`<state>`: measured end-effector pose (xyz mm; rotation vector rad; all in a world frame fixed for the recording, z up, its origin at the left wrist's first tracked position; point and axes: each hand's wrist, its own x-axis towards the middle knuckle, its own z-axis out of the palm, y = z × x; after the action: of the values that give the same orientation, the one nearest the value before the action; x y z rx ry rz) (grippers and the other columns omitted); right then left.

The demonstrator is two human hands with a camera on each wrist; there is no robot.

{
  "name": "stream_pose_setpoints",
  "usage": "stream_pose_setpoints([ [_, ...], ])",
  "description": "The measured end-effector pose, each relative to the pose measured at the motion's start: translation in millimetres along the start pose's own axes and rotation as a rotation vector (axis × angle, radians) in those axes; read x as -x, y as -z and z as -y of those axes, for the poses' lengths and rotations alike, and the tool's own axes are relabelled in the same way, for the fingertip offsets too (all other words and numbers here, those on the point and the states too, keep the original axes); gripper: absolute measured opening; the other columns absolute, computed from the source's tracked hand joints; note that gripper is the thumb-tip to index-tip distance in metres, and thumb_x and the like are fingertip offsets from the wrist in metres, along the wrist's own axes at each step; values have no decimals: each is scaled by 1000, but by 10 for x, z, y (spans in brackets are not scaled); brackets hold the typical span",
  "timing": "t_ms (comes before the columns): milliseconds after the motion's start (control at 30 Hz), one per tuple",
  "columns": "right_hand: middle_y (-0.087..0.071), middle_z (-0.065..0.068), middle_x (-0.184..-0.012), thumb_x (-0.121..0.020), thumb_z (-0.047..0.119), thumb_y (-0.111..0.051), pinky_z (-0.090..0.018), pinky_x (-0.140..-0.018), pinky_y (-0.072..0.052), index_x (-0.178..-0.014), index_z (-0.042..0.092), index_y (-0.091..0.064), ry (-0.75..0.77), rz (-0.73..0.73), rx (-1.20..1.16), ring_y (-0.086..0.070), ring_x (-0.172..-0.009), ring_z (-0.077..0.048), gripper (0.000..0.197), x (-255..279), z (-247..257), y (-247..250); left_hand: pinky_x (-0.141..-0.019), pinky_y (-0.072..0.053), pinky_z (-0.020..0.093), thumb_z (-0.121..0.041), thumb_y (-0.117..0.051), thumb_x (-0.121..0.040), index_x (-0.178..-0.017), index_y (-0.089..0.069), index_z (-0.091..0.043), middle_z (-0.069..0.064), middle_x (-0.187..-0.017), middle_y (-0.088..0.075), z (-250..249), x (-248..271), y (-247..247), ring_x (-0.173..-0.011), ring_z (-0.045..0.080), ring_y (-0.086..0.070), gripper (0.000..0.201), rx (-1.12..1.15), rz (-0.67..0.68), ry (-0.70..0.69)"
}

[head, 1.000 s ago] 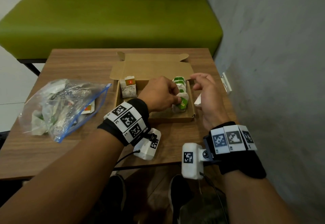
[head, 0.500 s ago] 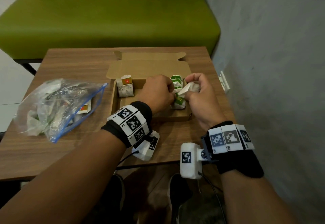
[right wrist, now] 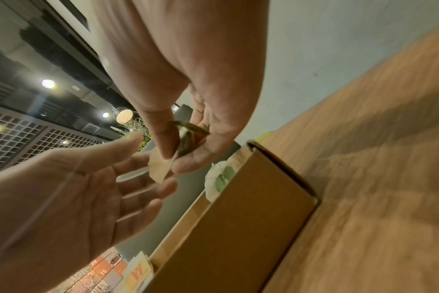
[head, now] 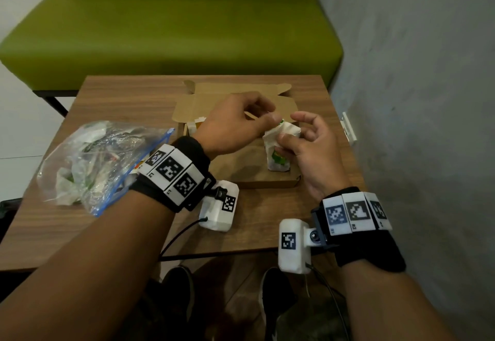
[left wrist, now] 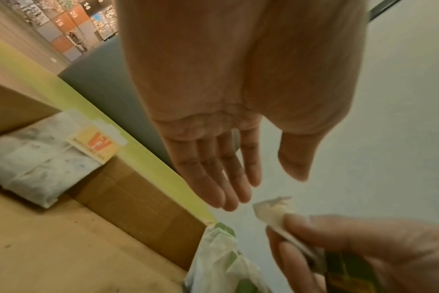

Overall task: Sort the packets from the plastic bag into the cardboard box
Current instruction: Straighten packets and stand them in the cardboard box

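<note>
While my right hand [head: 308,142] pinches the limp white-and-green paper packet [head: 278,150] over the brown cardboard box [head: 257,177], my left hand [head: 235,124] hovers slack-fingered; it looks light, crushable, best held by its edge.

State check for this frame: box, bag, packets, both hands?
cardboard box: open, lid flap back
plastic bag: on the table, packets inside
green packet: pinched by right hand
orange-tag packet: resting in box
left hand: open, holding nothing
right hand: pinches green packet
</note>
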<state>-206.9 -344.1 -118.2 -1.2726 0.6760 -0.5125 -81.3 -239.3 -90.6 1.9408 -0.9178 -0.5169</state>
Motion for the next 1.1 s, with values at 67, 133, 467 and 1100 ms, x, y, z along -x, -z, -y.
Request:
stream_pose_setpoints([
  [67, -73, -13, -108, -89, -6, -67, -30, -78, -62, -119, 15, -56, -23, 14, -57, -74, -96, -22, 39, 10, 16, -3, -74, -54, 22, -31, -77, -83, -114, -66, -23, -10, -103, -69, 8, 19, -10, -84, 1, -66, 34, -51, 70, -41],
  [133, -73, -13, -106, -90, -3, -67, -34, -80, -62, -112, 15, -55, -49, -9, -117, -74, -94, -23, 31, 1, 30, 6, -79, -58, 27, -31, -82, -78, -118, -64, -24, -12, -107, -67, 28, 29, -36, -87, 5, -67, 45, -113, 94, -82],
  [467, -72, -9, -95, -95, 11, -67, -23, -59, -58, -96, 12, -61, -59, -43, 63, -74, -79, -15, 6, -2, -3, -3, -50, -55, 26, -16, -65, -94, -96, -72, -11, 1, -82, -72, 69, -3, -41, -63, 12, -69, 9, -2, -133, -76],
  [1100, -63, 0, -72, -99, 9, -58, -15, -41, -34, -92, 13, -64, -57, 182, -107, -46, -52, -5, 10, 45, 144, 10, -66, -45, 2, -17, -75, -86, -102, -68, -20, -16, -82, -65, 166, 3, 18, -77, -6, -61, 17, -284, -48, -115],
])
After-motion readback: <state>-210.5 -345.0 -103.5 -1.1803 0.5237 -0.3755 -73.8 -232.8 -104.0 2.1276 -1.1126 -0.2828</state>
